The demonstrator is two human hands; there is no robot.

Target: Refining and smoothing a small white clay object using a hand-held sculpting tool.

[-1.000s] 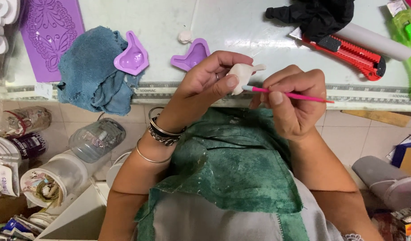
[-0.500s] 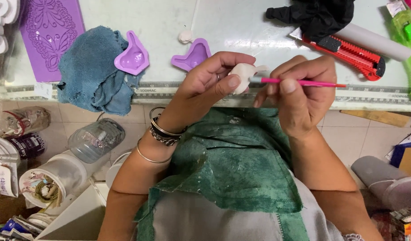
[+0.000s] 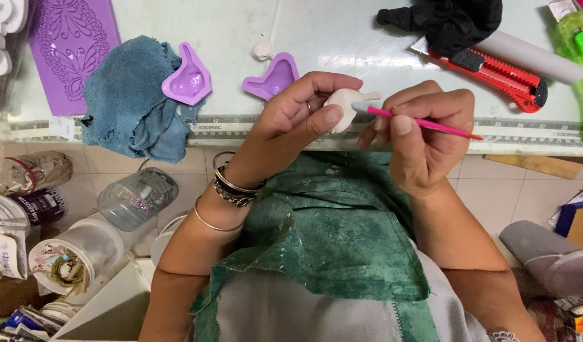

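Observation:
My left hand (image 3: 301, 111) pinches a small white clay figure (image 3: 346, 104) between thumb and fingers, just over the table's near edge. My right hand (image 3: 424, 136) grips a thin pink sculpting tool (image 3: 424, 121), whose pale tip rests against the figure's right side. Two purple silicone moulds lie on the table beyond my left hand: one (image 3: 274, 76) on the bare surface, the other (image 3: 188, 77) on a blue cloth (image 3: 130, 98). A small lump of white clay (image 3: 263, 49) sits behind them.
A purple embossed mat (image 3: 67, 44) lies far left. A red utility knife (image 3: 494, 73), a black cloth (image 3: 453, 19), a white rolling pin (image 3: 532, 57) and a green bottle (image 3: 576, 44) are at the right. Jars and containers (image 3: 70, 247) stand on the floor at left.
The pink tool has shifted slightly along the clay figure, and my left hand has turned the figure a little. Both hands stay in the same place.

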